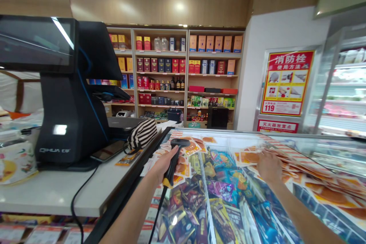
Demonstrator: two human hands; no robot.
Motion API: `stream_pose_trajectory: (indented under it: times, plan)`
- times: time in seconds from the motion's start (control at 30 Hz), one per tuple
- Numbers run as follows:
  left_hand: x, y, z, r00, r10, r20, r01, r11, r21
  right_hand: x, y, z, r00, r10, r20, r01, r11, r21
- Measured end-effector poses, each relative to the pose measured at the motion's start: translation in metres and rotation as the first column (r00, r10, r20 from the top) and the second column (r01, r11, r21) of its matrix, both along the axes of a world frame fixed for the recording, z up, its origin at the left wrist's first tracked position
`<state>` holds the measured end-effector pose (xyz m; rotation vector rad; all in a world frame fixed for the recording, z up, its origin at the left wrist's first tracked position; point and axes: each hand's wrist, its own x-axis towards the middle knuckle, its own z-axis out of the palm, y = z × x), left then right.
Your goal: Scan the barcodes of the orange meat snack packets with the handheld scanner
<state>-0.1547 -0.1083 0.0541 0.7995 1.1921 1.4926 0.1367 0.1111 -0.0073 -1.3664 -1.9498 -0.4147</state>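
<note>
In my left hand (166,164) is a black and yellow barcode scanner (172,167), its head pointing away and its cord hanging down. Beneath and around it lie flat orange and white packets (197,145) on the freezer's glass top. My right hand (268,166) is over more of these packets, its curled fingers closed at the edge of a packet (248,156) showing a round brown item. The fingertips are partly hidden and a little blurred. To the right of this hand, a long overlapping row of similar packets (323,190) runs toward me.
Under the glass, white wire dividers (206,198) separate colourful wrapped goods. At left, a counter (68,194) carries a black checkout terminal (68,122), a phone (108,151) and a striped pouch (143,133). Shelves of boxes (161,65) stand behind; a red poster (287,83) hangs at right.
</note>
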Motion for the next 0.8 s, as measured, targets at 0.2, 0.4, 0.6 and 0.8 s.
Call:
stream_pose_trajectory:
  times: [0.2, 0.4, 0.6, 0.8]
  plan:
    - [-0.009, -0.023, -0.002, 0.996, 0.042, -0.078, -0.045, 0.998, -0.044, -0.098, -0.055, -0.004, 0.932, 0.360, 0.039, -0.354, 0.929, -0.107]
    - [-0.021, -0.060, -0.003, 0.980, 0.084, -0.182, -0.108, 0.986, -0.125, -0.168, -0.114, -0.021, 0.710, 0.704, -0.014, -0.683, 0.682, -0.262]
    - [-0.033, -0.077, -0.010, 0.969, 0.157, -0.192, -0.187, 0.972, -0.145, -0.180, -0.119, -0.022, 0.703, 0.701, -0.121, -0.703, 0.657, -0.272]
    - [-0.016, -0.071, -0.004, 0.990, 0.078, -0.116, -0.091, 0.989, -0.113, -0.146, -0.083, -0.011, 0.755, 0.546, -0.364, -0.631, 0.755, -0.177]
